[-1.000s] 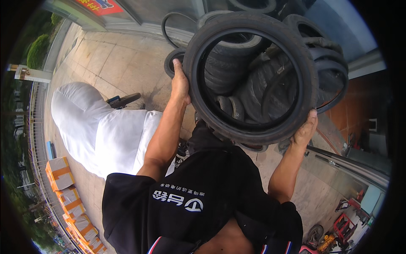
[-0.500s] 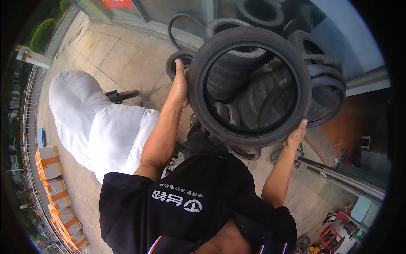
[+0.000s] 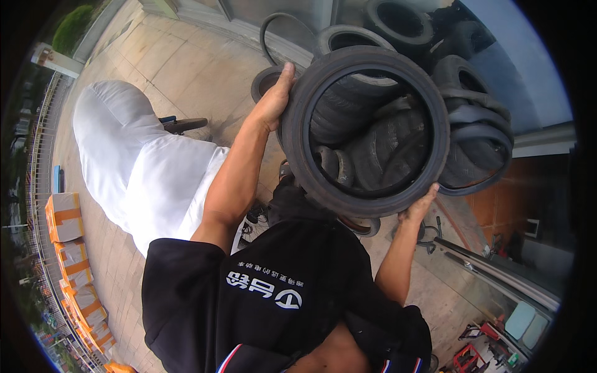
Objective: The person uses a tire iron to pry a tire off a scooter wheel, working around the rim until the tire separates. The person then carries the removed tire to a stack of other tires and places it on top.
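Observation:
I hold up a black tyre in front of me, its open ring facing the camera. My left hand is pressed against the upper left of its tread, thumb pointing up. At the lower right my right hand grips the outer edge, its fingers partly hidden by the rubber. Through the ring shows a heap of worn tyres. More tyres are stacked to its right, and a thin tyre leans against the wall behind.
A large shape under a white cover stands close on my left, with a wheel beside it. Cardboard boxes line the fence at far left. A metal-framed doorway lies to the right, near red tools.
The tyre appears slightly smaller and farther from the camera. My left hand sits higher on its side, and my right hand has shifted left and a little lower with the rim.

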Demonstrator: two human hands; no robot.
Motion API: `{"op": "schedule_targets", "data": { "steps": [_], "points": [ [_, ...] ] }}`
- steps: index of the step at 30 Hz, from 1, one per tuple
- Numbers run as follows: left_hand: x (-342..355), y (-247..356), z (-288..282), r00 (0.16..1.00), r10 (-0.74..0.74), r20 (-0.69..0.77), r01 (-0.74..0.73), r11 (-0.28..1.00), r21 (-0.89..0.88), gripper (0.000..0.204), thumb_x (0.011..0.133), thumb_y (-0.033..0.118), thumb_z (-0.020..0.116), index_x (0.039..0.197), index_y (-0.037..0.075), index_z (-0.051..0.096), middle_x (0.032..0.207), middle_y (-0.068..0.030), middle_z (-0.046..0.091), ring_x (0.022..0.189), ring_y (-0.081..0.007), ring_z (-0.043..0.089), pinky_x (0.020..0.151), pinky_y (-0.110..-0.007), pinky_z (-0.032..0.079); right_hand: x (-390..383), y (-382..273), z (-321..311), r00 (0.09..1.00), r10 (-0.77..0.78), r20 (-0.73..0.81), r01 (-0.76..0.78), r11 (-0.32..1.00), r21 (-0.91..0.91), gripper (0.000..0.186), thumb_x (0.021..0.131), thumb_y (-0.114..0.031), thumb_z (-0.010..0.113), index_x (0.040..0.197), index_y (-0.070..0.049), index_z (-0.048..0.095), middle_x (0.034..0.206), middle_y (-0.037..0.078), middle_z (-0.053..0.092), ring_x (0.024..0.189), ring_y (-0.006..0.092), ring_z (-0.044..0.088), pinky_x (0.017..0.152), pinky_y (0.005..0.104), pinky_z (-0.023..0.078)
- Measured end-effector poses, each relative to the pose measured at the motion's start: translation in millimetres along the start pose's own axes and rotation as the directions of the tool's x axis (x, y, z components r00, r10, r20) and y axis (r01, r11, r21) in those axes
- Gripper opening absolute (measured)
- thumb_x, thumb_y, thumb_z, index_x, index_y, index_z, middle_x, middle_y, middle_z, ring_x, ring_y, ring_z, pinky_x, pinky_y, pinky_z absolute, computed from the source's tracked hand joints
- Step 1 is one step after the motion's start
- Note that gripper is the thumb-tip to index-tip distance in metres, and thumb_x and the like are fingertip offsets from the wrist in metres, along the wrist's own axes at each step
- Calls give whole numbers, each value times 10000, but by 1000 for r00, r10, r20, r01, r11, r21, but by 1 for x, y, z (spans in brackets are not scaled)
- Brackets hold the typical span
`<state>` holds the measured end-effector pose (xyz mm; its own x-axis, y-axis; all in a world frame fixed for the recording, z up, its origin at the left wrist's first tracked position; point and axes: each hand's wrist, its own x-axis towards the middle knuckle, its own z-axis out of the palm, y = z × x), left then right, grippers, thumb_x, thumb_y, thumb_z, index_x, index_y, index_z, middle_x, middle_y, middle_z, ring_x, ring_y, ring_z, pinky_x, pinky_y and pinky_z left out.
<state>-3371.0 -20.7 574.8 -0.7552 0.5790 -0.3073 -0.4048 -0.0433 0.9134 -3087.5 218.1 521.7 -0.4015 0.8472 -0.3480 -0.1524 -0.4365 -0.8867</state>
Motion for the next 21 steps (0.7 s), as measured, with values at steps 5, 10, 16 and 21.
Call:
{"op": "schedule_targets", "data": {
  "steps": [5, 10, 16, 21],
  "points": [
    [8, -6, -3, 1000, -3, 10, 4, 997, -76, 866, 961, 674, 373, 1366, -86, 470, 1364, -252, 518, 1257, -293, 517, 1061, -345, 397, -7, -1, 11, 999, 15, -43, -14, 1000, 20, 675, 1016, -519, 364, 1451, -2, 361, 1446, 174, 444, 1287, 309, 478, 1090, 376, 385],
    [13, -14, -11, 1000, -19, 13, 20, 994, -105, 831, 968, 665, 364, 1312, -73, 527, 1270, -222, 599, 1161, -260, 589, 1005, -339, 453, -9, -7, 14, 999, 45, -28, -46, 998, -44, 680, 1013, -524, 369, 1451, -4, 362, 1447, 176, 444, 1282, 308, 483, 1075, 372, 401],
    [1, -7, -15, 1000, 1, 0, -1, 982, -186, 713, 985, 574, 452, 1288, -64, 547, 1249, -200, 616, 1132, -237, 606, 984, -337, 470, -4, -1, 10, 995, 99, 5, -98, 992, -77, 743, 986, -583, 386, 1481, -34, 320, 1499, 165, 387, 1344, 322, 417, 1112, 404, 355],
    [-14, 2, -16, 1000, 21, 6, -20, 996, -84, 673, 967, 506, 548, 1313, -71, 523, 1245, -206, 617, 1124, -241, 613, 976, -343, 479, 0, 14, 9, 990, 129, 54, -127, 991, -43, 772, 982, -607, 372, 1493, -33, 301, 1527, 160, 354, 1371, 326, 382, 1141, 415, 315]
  ]
}}
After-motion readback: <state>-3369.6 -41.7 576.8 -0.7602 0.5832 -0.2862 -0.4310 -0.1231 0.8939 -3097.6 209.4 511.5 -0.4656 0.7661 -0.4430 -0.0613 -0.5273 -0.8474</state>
